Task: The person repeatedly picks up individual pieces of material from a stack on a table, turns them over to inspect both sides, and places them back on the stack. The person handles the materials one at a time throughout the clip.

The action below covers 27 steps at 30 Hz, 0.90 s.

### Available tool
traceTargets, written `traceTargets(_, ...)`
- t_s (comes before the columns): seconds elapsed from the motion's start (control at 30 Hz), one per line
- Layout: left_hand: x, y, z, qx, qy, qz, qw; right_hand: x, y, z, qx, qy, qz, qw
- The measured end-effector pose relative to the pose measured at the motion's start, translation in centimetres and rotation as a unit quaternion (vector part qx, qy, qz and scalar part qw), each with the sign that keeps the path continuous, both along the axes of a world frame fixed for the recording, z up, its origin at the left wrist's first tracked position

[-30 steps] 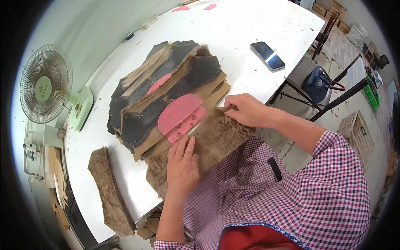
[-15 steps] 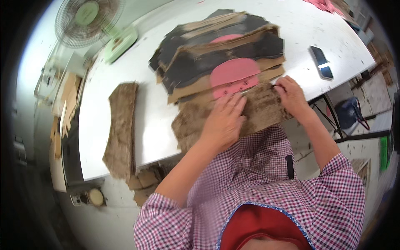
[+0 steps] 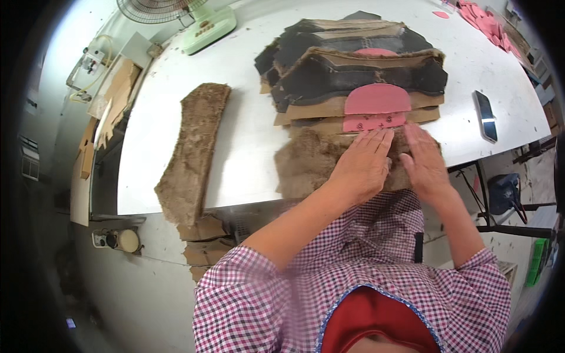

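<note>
A brown plush fabric piece [image 3: 306,165] lies fur side up at the table's front edge. My left hand [image 3: 364,166] rests flat on its middle, fingers stretched toward the pink piece. Beside it my right hand [image 3: 425,165] lies on the fabric's right part, fingers extended and thumb apart. Just beyond the fingertips is a pink rounded piece [image 3: 376,100] with a pink strip [image 3: 374,122] bearing small dark marks below it. Behind these spreads a stack of dark-backed plush pieces [image 3: 353,73] with brown edges, overlapping in layers.
Another folded brown plush pile [image 3: 191,153] hangs slightly over the front edge at left. A phone [image 3: 486,116] lies at right. Pink scraps [image 3: 485,23] are at the far right corner, and a green fan base [image 3: 210,30] stands at the far left. Brown pieces [image 3: 206,241] sit below the table.
My right hand has let go of the fabric's right edge and moved inward, flattening beside my left hand. The view has shifted, so the table's things appear displaced.
</note>
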State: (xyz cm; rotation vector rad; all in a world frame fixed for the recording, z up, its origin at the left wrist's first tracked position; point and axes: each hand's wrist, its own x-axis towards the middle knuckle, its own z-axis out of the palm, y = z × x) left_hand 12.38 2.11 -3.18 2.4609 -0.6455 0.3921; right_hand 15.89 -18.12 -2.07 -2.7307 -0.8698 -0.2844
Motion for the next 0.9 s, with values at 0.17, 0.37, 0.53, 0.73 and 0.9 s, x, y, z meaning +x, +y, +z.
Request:
traceTargets(0.17, -0.5, 2.9, 1.4, 0.037, 0.008, 0.079, 0.996, 0.8, -2.7, -0.3, -0.029, 0.029, -0.037, 0.998)
traceTargets(0.37, 0.3, 2.9, 2.3, 0.04, 0.08, 0.142, 0.986, 2.0, -3.4, -0.4, 0.164, 0.178, -0.06, 0.968)
traceTargets(0.53, -3.1, 8.2, 6.8, -0.034, 0.132, 0.2, 0.97, 2.6, -5.5, -1.3, 0.378, 0.257, -0.039, 0.888)
traceTargets(0.73, -4.1, 24.7, 13.5, -0.041, 0.05, 0.528, 0.847, 2.5, -4.9, -1.0, 0.286, 0.186, -0.058, 0.938)
traceTargets(0.9, -4.1, 32.8, 5.4, 0.177, 0.152, 0.594, 0.77, 2.5, -3.8, 0.1, 0.246, 0.162, -0.048, 0.955)
